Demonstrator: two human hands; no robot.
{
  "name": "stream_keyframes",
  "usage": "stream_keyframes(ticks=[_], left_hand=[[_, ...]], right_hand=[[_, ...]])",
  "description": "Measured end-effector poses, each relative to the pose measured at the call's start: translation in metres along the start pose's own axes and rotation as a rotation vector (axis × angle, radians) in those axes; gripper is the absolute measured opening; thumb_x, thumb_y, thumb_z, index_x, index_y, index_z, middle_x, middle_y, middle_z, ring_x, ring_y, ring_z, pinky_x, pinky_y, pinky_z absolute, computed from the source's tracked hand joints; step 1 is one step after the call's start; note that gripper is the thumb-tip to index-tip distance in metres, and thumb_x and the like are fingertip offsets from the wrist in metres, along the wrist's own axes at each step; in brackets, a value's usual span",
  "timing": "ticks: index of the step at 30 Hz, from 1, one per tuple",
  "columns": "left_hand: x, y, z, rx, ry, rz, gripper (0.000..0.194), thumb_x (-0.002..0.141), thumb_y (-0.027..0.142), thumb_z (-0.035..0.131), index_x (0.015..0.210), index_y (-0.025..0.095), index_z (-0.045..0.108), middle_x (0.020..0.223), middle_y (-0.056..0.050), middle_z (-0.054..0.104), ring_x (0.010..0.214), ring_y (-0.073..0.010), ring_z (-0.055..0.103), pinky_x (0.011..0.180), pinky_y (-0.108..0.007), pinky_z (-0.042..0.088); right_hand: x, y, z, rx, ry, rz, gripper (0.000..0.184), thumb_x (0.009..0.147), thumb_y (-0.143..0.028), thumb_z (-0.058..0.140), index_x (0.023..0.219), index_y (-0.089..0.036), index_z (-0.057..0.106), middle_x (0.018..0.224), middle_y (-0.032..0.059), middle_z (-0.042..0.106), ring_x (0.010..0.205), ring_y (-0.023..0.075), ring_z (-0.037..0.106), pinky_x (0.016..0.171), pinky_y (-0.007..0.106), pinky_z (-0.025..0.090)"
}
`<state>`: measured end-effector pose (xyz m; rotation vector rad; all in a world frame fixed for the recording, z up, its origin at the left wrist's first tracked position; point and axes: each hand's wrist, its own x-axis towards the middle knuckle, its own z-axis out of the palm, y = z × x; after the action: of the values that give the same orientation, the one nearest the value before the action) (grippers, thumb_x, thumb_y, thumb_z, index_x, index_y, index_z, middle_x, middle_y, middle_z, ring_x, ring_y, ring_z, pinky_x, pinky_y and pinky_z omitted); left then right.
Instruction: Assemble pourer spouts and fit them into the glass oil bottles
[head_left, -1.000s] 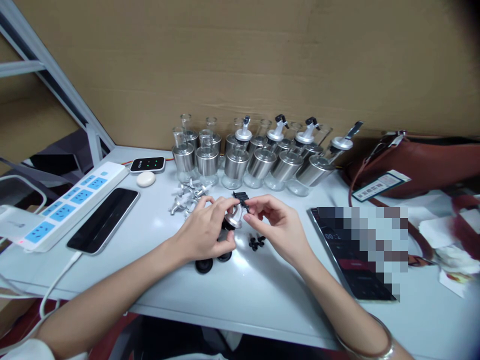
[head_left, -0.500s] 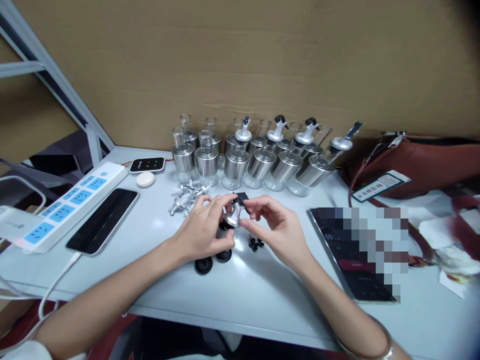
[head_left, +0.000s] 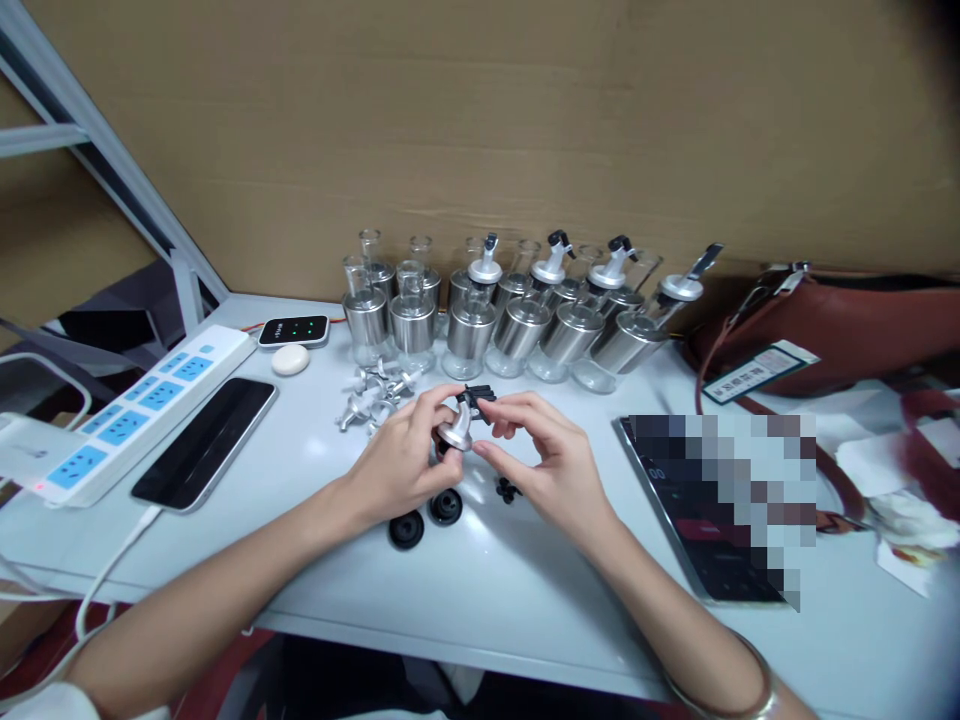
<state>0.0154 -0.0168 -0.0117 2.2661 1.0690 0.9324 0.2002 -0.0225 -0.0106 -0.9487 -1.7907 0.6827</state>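
Note:
My left hand (head_left: 409,455) is closed on a silver bottle pourer (head_left: 457,432) with a black top, its base resting between thumb and fingers. On the other side of the pourer is my right hand (head_left: 559,460), thumb and index finger apart, their tips close to its base and top. Whether they touch it is hard to tell. Black strip-like pieces (head_left: 482,393) show just behind the pourer. Two black round stoppers (head_left: 406,529) lie below my left hand, and small black parts (head_left: 508,489) lie under my right. Loose silver spouts (head_left: 364,398) are heaped behind my left hand.
Several glass bottles with steel sleeves (head_left: 472,330) stand in rows at the back, some topped with pourers (head_left: 551,262). At left are a power strip (head_left: 150,410), a phone (head_left: 206,445) and a white oval object (head_left: 290,360). A tablet (head_left: 697,510) and a brown bag (head_left: 862,320) are at right.
The pourer in my left hand has shifted slightly left and tilted a little. My right hand has moved slightly left with it.

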Motion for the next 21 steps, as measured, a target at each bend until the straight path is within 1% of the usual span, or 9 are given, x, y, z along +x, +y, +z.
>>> stream_keyframes(ticks=[3,5,9,13,17,21], left_hand=[[0.0004,0.0007,-0.0002,-0.079,0.009,-0.029,0.047,0.08,0.023,0.039,0.126,0.015,0.027,0.082,-0.002,0.063,0.077,-0.0184,0.061,0.075,-0.034,0.046],[0.0005,0.0009,-0.0002,-0.114,0.011,-0.036,0.047,0.08,0.024,0.039,0.125,0.015,0.027,0.083,-0.003,0.064,0.078,-0.0185,0.061,0.075,-0.033,0.046],[0.0003,0.0015,-0.001,-0.093,0.009,-0.024,0.048,0.08,0.023,0.04,0.126,0.014,0.027,0.083,-0.003,0.064,0.078,-0.0192,0.06,0.077,-0.035,0.045],[-0.0006,0.0015,-0.0012,-0.08,-0.003,-0.015,0.049,0.08,0.023,0.041,0.126,0.015,0.026,0.083,-0.003,0.064,0.077,-0.0195,0.059,0.077,-0.035,0.045],[-0.0016,0.0016,0.0004,-0.068,0.014,0.025,0.05,0.078,0.023,0.042,0.125,0.016,0.026,0.081,-0.002,0.063,0.073,-0.0186,0.057,0.075,-0.034,0.045],[-0.002,0.0025,0.0021,-0.056,0.024,0.041,0.049,0.078,0.023,0.043,0.124,0.017,0.026,0.075,0.001,0.06,0.07,-0.018,0.054,0.074,-0.033,0.045]], right_hand=[[-0.0006,-0.0018,0.0011,-0.031,-0.03,-0.044,0.041,0.078,-0.022,0.07,0.118,-0.027,0.062,0.098,0.0054,0.061,0.078,0.0163,0.058,0.074,0.034,0.051],[-0.0014,-0.0032,0.002,-0.094,-0.01,-0.082,0.043,0.079,-0.022,0.069,0.121,-0.026,0.06,0.1,0.0064,0.06,0.079,0.0168,0.059,0.075,0.034,0.051],[-0.003,-0.0045,0.0025,-0.248,0.048,-0.169,0.035,0.081,-0.023,0.068,0.115,-0.021,0.062,0.097,0.0084,0.063,0.078,0.0174,0.061,0.073,0.034,0.051],[-0.0038,-0.0042,0.0029,-0.369,0.09,-0.278,0.028,0.082,-0.025,0.066,0.109,-0.02,0.063,0.091,0.0087,0.066,0.077,0.019,0.064,0.07,0.035,0.051],[-0.0036,-0.0057,0.0047,-0.464,0.153,-0.344,0.024,0.077,-0.023,0.067,0.101,-0.02,0.063,0.082,0.0065,0.068,0.069,0.0186,0.064,0.064,0.035,0.048],[-0.003,-0.0075,0.0052,-0.516,0.196,-0.389,0.022,0.074,-0.024,0.066,0.096,-0.021,0.062,0.077,0.0047,0.068,0.064,0.0187,0.063,0.063,0.035,0.045]])
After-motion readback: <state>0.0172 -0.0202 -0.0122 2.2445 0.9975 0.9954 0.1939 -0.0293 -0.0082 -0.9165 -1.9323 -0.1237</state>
